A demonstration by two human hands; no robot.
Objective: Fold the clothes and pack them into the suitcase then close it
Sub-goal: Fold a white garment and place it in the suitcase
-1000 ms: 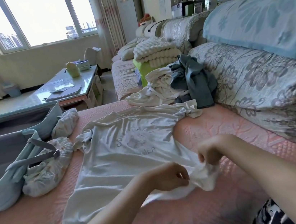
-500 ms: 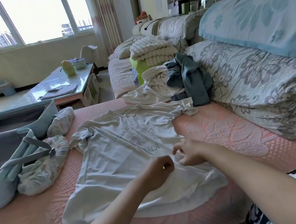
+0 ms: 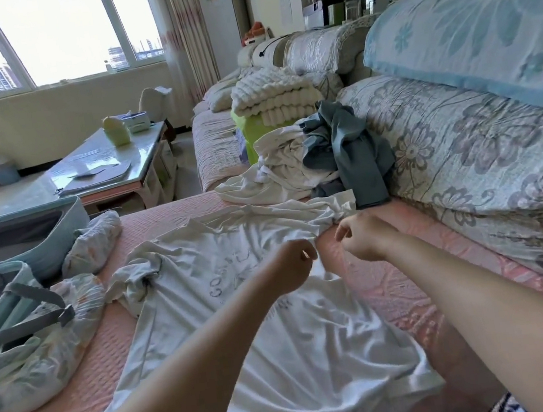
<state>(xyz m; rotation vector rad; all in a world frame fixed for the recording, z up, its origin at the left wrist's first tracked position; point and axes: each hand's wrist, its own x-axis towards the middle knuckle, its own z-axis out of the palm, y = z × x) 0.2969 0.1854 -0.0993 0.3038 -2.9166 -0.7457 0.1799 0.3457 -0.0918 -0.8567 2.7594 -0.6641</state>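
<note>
A white T-shirt (image 3: 242,313) with a faded print lies spread on the pink sofa seat (image 3: 410,277), its sleeves still rumpled. My left hand (image 3: 292,267) pinches the shirt's right side edge at about chest height. My right hand (image 3: 362,237) hovers just right of that edge with curled fingers, and a strip of pink seat shows between it and the cloth. The open light-blue suitcase (image 3: 29,237) stands at the left edge of the seat. A heap of unfolded white and grey-blue clothes (image 3: 325,153) sits behind the shirt.
Two floral fabric bundles (image 3: 41,353) (image 3: 95,243) lie beside the suitcase. Floral sofa cushions (image 3: 463,153) run along the right. A folded cream blanket (image 3: 273,98) rests on a green box further back. A glass coffee table (image 3: 102,166) stands to the left.
Both hands have moved up along the shirt's right edge, from the hem corner toward the sleeve. The hem has been let go and lies flat. My right hand no longer touches the fabric.
</note>
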